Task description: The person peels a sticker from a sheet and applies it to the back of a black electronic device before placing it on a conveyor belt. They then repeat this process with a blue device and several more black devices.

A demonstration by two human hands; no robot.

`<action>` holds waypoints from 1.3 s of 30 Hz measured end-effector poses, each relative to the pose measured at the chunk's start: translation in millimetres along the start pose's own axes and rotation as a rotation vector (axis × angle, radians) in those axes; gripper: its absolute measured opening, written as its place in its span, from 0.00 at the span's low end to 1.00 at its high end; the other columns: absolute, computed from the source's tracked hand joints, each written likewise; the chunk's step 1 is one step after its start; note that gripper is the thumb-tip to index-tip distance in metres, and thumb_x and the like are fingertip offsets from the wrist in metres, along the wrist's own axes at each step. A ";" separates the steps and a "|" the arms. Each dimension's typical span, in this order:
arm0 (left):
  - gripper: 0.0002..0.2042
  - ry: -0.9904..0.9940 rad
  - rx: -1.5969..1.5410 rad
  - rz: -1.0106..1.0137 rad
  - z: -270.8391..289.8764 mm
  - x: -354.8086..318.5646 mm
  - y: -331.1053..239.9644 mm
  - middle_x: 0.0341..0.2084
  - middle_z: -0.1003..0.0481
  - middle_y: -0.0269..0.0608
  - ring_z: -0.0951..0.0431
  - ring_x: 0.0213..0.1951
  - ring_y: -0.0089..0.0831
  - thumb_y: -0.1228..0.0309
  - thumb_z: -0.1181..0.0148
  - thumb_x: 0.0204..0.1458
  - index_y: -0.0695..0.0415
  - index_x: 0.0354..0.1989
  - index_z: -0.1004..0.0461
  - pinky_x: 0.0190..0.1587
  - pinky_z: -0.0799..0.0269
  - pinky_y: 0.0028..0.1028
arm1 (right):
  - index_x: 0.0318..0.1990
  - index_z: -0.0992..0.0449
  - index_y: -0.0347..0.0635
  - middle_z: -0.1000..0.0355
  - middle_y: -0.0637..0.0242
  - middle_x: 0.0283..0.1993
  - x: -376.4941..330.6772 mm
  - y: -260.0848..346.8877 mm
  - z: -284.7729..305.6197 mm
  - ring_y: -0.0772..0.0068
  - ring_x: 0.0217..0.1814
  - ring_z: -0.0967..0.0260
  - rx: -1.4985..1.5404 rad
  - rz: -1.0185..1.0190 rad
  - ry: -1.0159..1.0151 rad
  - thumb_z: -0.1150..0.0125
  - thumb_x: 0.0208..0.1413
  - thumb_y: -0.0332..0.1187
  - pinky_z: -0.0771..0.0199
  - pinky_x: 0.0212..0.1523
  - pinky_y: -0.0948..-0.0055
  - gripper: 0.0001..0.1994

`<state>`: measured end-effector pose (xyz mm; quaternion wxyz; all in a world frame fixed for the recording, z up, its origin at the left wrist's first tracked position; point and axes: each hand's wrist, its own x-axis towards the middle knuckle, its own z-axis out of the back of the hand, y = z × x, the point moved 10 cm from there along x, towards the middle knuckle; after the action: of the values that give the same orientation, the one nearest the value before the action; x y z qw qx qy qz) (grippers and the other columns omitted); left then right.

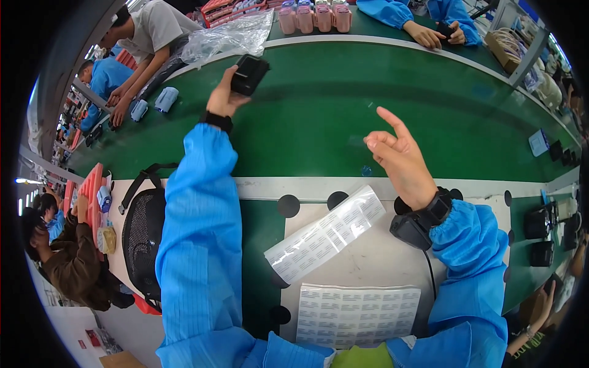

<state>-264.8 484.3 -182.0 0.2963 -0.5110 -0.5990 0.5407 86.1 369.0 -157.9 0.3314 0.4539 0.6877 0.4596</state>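
The left sleeve [202,245] at eight o'clock is bright blue, faintly lined; the right sleeve [469,270] at four matches. The left wristband [217,121] is black, the right wrist device [412,231] boxy, black, with a thin cable [432,273]. Lime-green cloth [362,357] shows toward five.

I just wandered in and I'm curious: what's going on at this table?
A person's left hand holds a black boxy device over the green surface. The right hand is raised with its index finger out; whether it holds anything small is unclear. Two sheets of printed labels lie nearer the person. Other people work nearby.
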 end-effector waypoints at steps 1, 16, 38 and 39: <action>0.20 0.094 -0.178 0.012 -31.3 -31.3 3.9 0.39 0.29 0.43 0.29 0.42 0.37 0.58 0.44 0.48 0.57 0.44 0.34 0.45 0.32 0.45 | 0.62 0.52 0.41 0.33 0.72 0.34 -2.4 6.4 0.0 0.83 0.36 0.39 0.009 0.020 -0.007 0.48 0.51 0.23 0.41 0.36 0.83 0.30; 0.18 0.534 -0.157 0.231 -166.2 -192.7 73.5 0.43 0.32 0.37 0.30 0.44 0.25 0.58 0.56 0.56 0.57 0.49 0.37 0.44 0.31 0.28 | 0.65 0.65 0.51 0.45 0.61 0.56 -22.6 65.8 -15.4 0.70 0.54 0.43 -0.430 0.534 -0.026 0.48 0.49 0.21 0.37 0.46 0.78 0.39; 0.24 0.755 -0.200 0.307 -251.0 -204.1 70.7 0.46 0.33 0.40 0.31 0.47 0.28 0.52 0.61 0.57 0.57 0.55 0.42 0.43 0.30 0.30 | 0.65 0.72 0.54 0.75 0.50 0.68 -19.7 100.7 22.9 0.53 0.68 0.62 -0.600 0.784 0.233 0.31 0.38 0.35 0.50 0.60 0.60 0.55; 0.25 0.835 -0.227 0.228 -257.1 -206.6 61.6 0.47 0.34 0.40 0.32 0.47 0.28 0.52 0.60 0.56 0.58 0.56 0.44 0.44 0.31 0.29 | 0.65 0.74 0.54 0.75 0.50 0.68 -11.0 98.8 36.6 0.53 0.67 0.59 -0.387 0.657 0.180 0.32 0.39 0.34 0.49 0.60 0.61 0.55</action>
<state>48.9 373.7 -138.1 0.3932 -0.7776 -0.4232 0.2480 153.7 387.2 -78.4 0.1843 0.5368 0.4327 0.7005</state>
